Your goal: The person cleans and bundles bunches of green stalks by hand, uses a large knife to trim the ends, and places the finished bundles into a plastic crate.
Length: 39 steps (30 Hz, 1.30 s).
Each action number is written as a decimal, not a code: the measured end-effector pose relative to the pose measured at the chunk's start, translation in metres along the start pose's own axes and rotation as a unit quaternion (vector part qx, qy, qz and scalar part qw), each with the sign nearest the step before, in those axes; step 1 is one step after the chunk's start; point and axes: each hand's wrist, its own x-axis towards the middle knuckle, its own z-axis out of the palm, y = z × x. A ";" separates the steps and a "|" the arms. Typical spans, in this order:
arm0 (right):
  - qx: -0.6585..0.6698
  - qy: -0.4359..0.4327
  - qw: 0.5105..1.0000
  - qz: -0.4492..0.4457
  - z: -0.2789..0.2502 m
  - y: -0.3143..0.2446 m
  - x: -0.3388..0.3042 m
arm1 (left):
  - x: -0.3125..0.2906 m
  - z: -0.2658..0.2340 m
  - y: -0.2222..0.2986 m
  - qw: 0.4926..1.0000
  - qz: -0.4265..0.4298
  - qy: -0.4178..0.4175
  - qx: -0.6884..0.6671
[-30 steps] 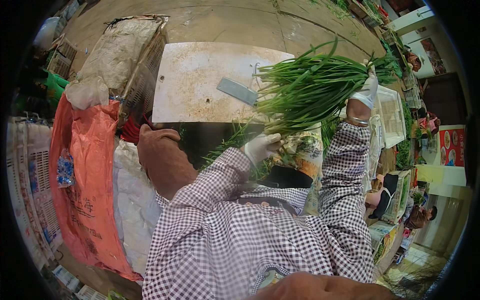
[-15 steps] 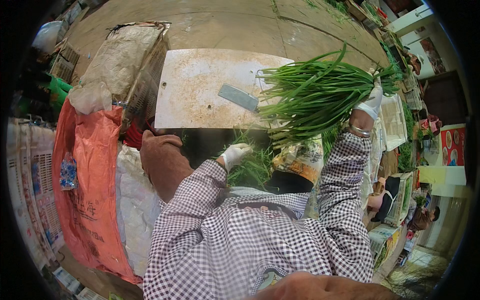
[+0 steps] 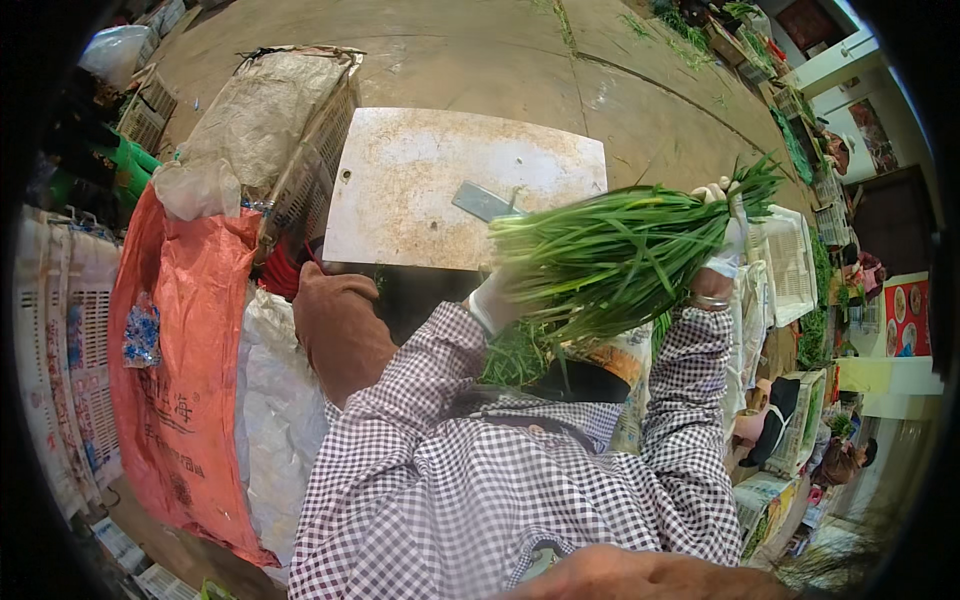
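Observation:
A big bunch of green chives (image 3: 620, 240) lies sideways in the air over the right end of a stained white board (image 3: 400, 190). My gloved right hand (image 3: 731, 235) is closed around the bunch near its right end. At the bunch's left end is my gloved left hand (image 3: 493, 303), against or just beneath the stalks. Its fingers are hidden and smeared by motion. On the board rests a grey cleaver (image 3: 482, 201), its right end partly behind the leaves. Loose green trimmings (image 3: 515, 357) lie in front of me, below the bunch.
An orange sack (image 3: 190, 370) and a crate under a pale sack (image 3: 262, 115) stand at the left. A brown cloth covers my left knee (image 3: 345, 325). A white plastic crate (image 3: 785, 265) stands right of the bunch.
My left hand has risen from the trimmings to the left end of the chives. The bunch has come down and nearer to me in my right hand. The view has shifted slightly.

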 end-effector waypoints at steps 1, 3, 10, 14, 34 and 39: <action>-0.009 0.007 1.000 -0.011 0.006 0.008 0.000 | -0.004 -0.012 -0.006 1.000 0.005 -0.002 0.013; -0.028 0.021 0.999 -0.033 0.016 0.021 -0.002 | 0.001 -0.049 -0.021 0.963 0.113 -0.075 0.234; -0.088 0.093 0.992 -0.014 -0.005 0.016 0.004 | -0.019 0.002 -0.001 0.997 0.018 -0.076 -0.021; -0.018 0.075 0.996 0.052 -0.033 -0.014 0.006 | -0.023 0.016 -0.006 0.984 0.049 -0.172 -0.002; 0.062 -0.117 0.991 -0.014 0.071 0.015 -0.021 | -0.007 -0.012 -0.015 0.994 0.074 -0.042 0.067; 0.062 -0.163 0.985 0.015 0.073 0.014 -0.027 | -0.030 0.034 0.004 0.999 0.022 0.020 -0.027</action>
